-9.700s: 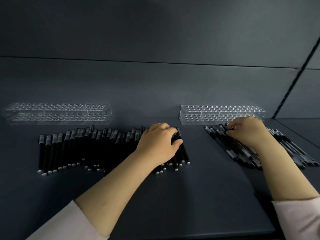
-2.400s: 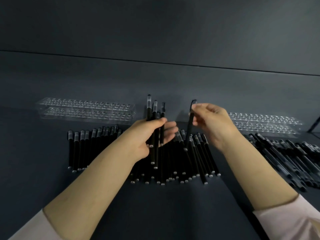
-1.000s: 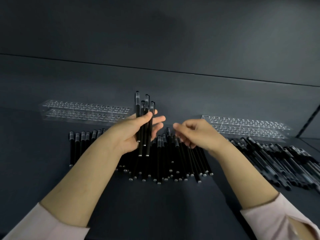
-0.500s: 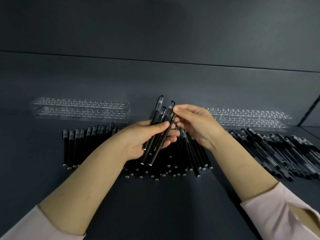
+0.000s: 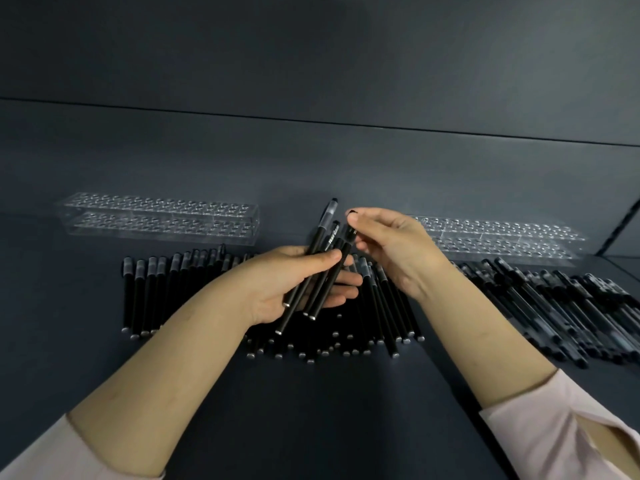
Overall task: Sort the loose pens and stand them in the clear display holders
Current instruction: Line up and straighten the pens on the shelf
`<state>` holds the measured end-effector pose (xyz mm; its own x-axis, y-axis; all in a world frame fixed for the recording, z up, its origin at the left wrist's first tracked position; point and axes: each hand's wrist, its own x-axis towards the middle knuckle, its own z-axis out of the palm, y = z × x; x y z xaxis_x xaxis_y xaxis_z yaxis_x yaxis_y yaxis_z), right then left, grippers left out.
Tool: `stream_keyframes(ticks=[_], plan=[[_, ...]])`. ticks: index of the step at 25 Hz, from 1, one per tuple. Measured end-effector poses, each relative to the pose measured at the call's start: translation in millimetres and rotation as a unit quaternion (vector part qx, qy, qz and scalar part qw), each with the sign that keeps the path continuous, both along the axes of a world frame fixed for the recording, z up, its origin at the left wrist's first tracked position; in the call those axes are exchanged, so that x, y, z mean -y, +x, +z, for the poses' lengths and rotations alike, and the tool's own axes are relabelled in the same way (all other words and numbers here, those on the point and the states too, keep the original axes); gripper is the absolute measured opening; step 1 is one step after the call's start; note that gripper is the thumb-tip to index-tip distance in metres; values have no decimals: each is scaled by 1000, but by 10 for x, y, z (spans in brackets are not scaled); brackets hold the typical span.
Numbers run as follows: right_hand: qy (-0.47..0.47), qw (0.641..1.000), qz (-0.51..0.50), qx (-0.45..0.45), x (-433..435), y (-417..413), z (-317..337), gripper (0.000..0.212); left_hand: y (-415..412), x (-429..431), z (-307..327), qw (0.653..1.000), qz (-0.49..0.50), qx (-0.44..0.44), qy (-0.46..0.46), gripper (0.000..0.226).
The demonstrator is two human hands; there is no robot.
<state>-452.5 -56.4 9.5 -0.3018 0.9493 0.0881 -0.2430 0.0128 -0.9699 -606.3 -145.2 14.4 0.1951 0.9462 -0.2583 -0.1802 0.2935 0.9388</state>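
Note:
My left hand [image 5: 294, 285] grips a small bunch of black pens [image 5: 320, 268], tilted with their capped ends up and to the right. Just right of it, my right hand [image 5: 391, 247] pinches the top end of one pen of that bunch between thumb and forefinger. Below both hands a long row of loose black pens [image 5: 166, 292] lies on the dark shelf. A second pile of pens [image 5: 561, 306] lies at the right. Two clear display holders stand at the back with no pens in them: the left holder [image 5: 159, 218] and the right holder [image 5: 502, 242].
The dark shelf surface [image 5: 311, 410] runs to a back wall right behind the holders. A dark upright strip [image 5: 620, 230] marks the shelf's right side. My pale sleeves sit at the bottom corners.
My right hand took a pen from the row and brought it up to the bunch in my left hand. The bunch has tilted right and sunk a little.

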Motion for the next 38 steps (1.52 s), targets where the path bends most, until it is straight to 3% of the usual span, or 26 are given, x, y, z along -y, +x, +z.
stream_keyframes(ticks=[4, 10, 14, 17, 20, 22, 26, 30, 35, 38], plan=[[-27, 998, -55, -34, -122, 171, 97, 3, -85, -43, -8, 997, 75, 16, 19, 27], [40, 969, -20, 242, -18, 69, -84, 10, -128, -47, 10, 994, 90, -62, 11, 27], [78, 957, -36, 277, -23, 57, -124, 12, -113, -46, 4, 994, 84, -66, 14, 32], [81, 953, -36, 290, -57, 83, -153, 13, -103, -51, 20, 994, 95, -42, -33, 40], [107, 951, -55, 285, -63, 77, -146, 5, -92, -55, 36, 992, 100, 11, -72, 32], [117, 959, -64, 250, -60, 66, -104, 13, -79, -54, 34, 994, 92, 13, -61, 28], [55, 992, 8, 111, 1, 14, 1, 10, -23, -31, 6, 998, 58, -15, -10, 22], [6, 999, 19, 26, 44, -26, 50, 11, 10, -40, -21, 998, 40, -33, 30, 21], [-12, 999, 30, -24, 109, -84, 59, 15, 53, -68, -72, 992, 75, -71, 77, 19], [13, 999, -8, -32, 122, -95, 57, 3, 39, -94, -79, 986, 85, -91, 109, 21]])
